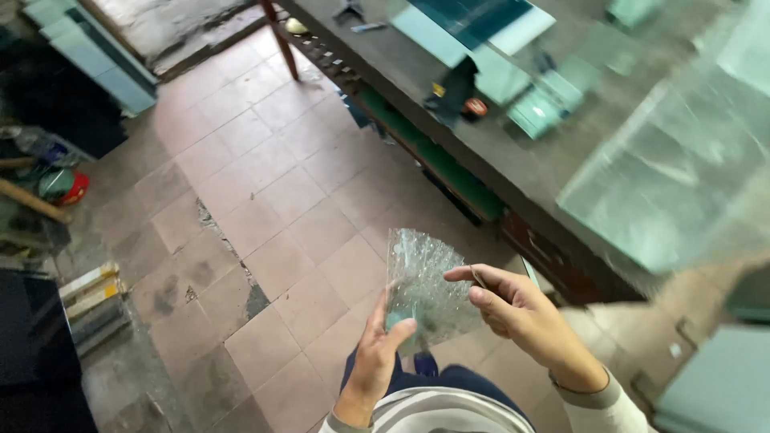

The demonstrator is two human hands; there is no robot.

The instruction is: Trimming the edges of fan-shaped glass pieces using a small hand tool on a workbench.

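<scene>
I hold a small piece of textured, greenish clear glass upright in front of me, over the tiled floor. My left hand grips its lower edge from below, thumb pressed on the near face. My right hand pinches its right edge between thumb and forefinger. The piece has a curved top edge and a bumpy pattern.
A long dark workbench runs along the right, carrying glass sheets, pale green panes and small tools. Stacked glass panels lean at the far left. Clutter and boxes line the left wall. Pinkish floor tiles have a cracked patch.
</scene>
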